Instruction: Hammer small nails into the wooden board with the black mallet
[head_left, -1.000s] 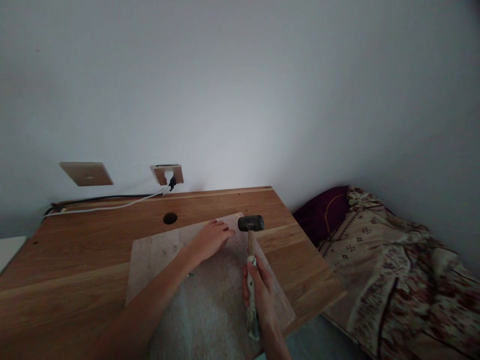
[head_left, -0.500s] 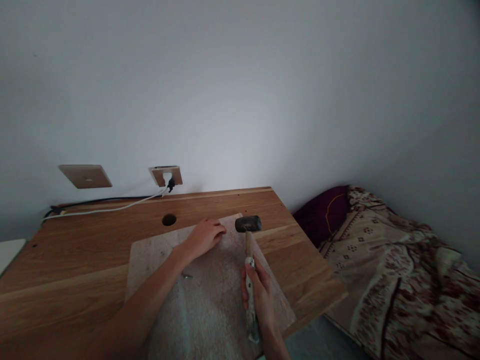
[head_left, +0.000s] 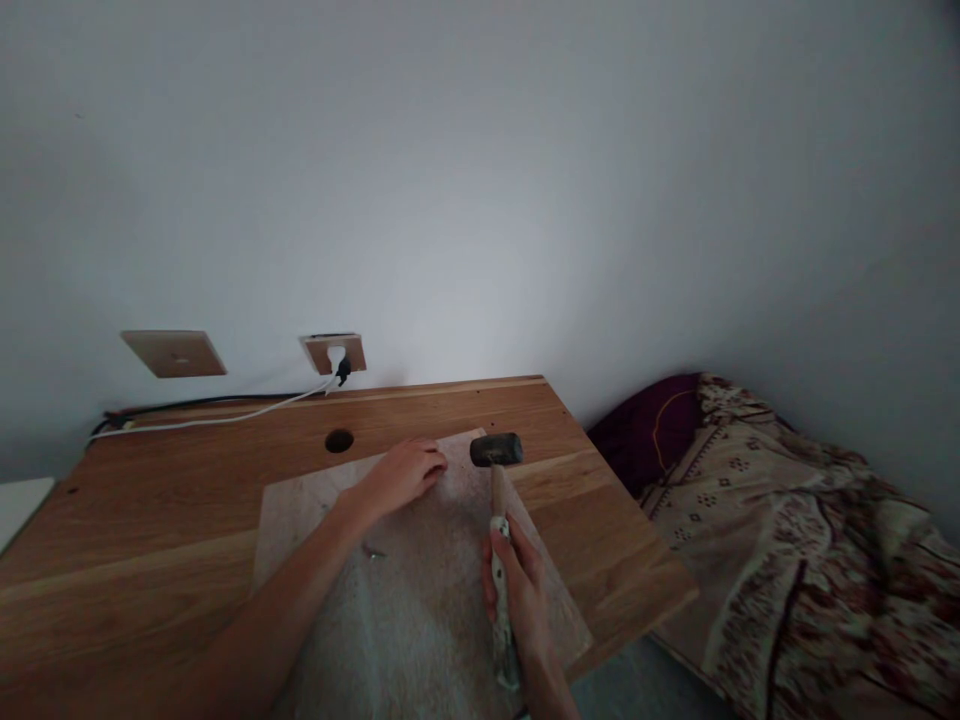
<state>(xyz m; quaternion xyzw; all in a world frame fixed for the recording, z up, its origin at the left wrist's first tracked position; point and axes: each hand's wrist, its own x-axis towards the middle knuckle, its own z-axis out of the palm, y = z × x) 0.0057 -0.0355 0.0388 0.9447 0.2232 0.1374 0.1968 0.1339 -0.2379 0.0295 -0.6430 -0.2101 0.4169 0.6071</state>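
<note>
My right hand (head_left: 519,585) is wrapped round the pale, worn grip of a hammer (head_left: 496,449) with a dark, blocky head. The hammer head is over the far right part of a thin, worn wooden board (head_left: 405,630). My left hand (head_left: 407,470) rests at the far part of this board, left of the hammer head. Its fingers are curled together and pointing right; whatever they may hold is hidden. A small shiny metal piece (head_left: 375,553), perhaps a nail, lies on the board beside my left forearm.
Beneath the board is a wooden desk (head_left: 150,510) with a round cable hole (head_left: 339,440). A wall socket (head_left: 335,354) holds plugs, and cables (head_left: 217,420) run along the desk's back edge. To the right lies a bed with patterned bedding (head_left: 757,500).
My left hand has shifted very slightly left on the board. The hammer and my right hand stay nearly where they were.
</note>
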